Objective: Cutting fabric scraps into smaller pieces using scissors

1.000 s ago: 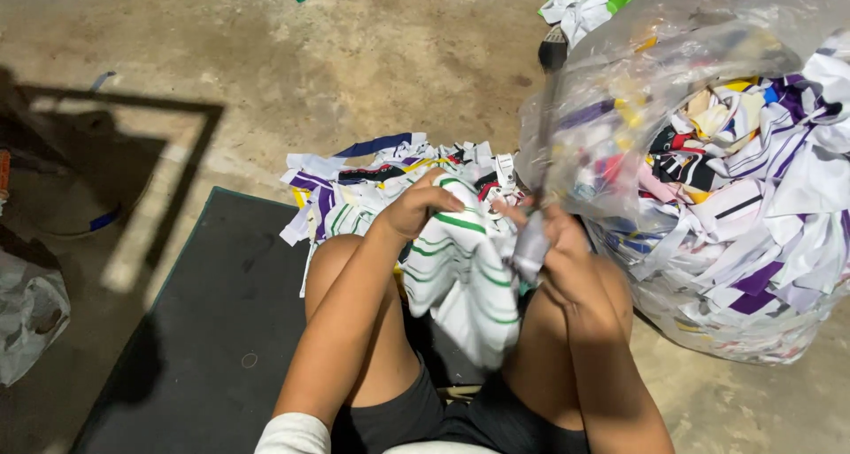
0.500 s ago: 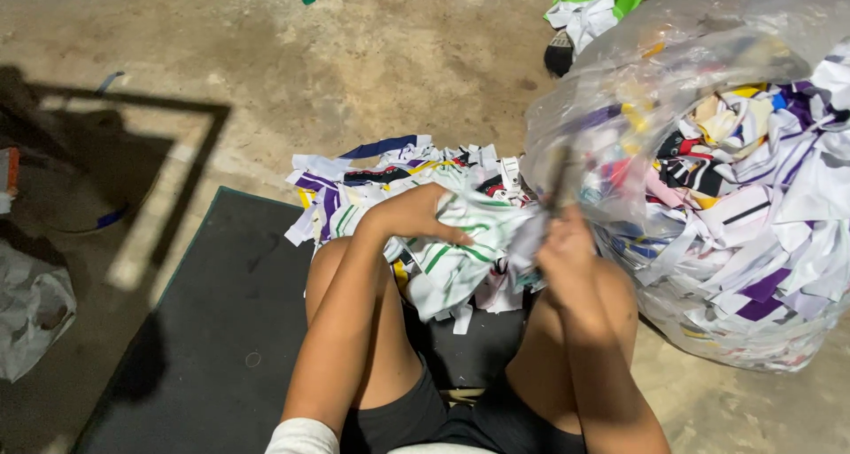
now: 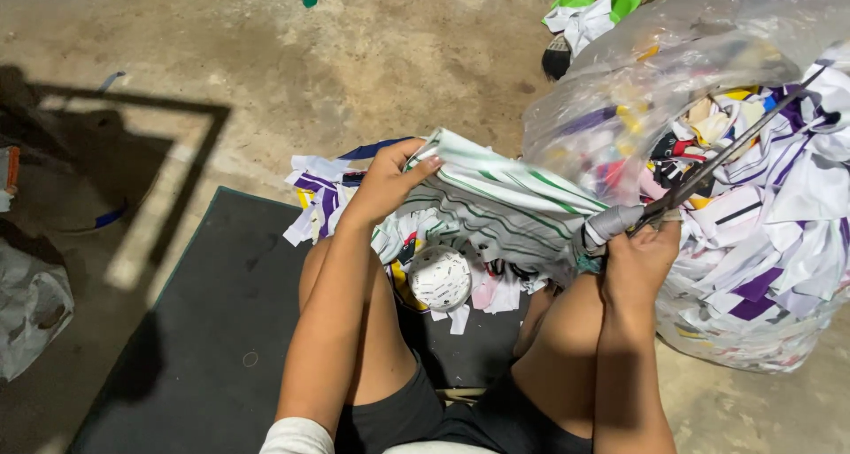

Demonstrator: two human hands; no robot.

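Observation:
My left hand (image 3: pixel 387 181) grips the upper left edge of a white cloth with green stripes (image 3: pixel 496 208), stretched across my knees. Gripped in my right hand (image 3: pixel 639 252) are the cloth's right end and a pair of long scissors (image 3: pixel 708 169), whose grey-wrapped handle sits at my fingers while the dark blades point up and to the right. Under the cloth lies a pile of cut fabric strips (image 3: pixel 329 199) in white, purple and yellow. A small white ball of fabric (image 3: pixel 440 278) rests between my knees.
A big clear plastic bag (image 3: pixel 753 206) stuffed with fabric scraps stands at the right, close to my right hand. I sit on a dark mat (image 3: pixel 204 330) on a concrete floor. A green object and a white rag (image 3: pixel 584 11) lie at the back. A grey bag (image 3: pixel 31 303) is far left.
The striped cloth has been raised and pulled out taut between both hands. My right hand moved right with the scissors, blades now pointing up and right. The view shifted closer.

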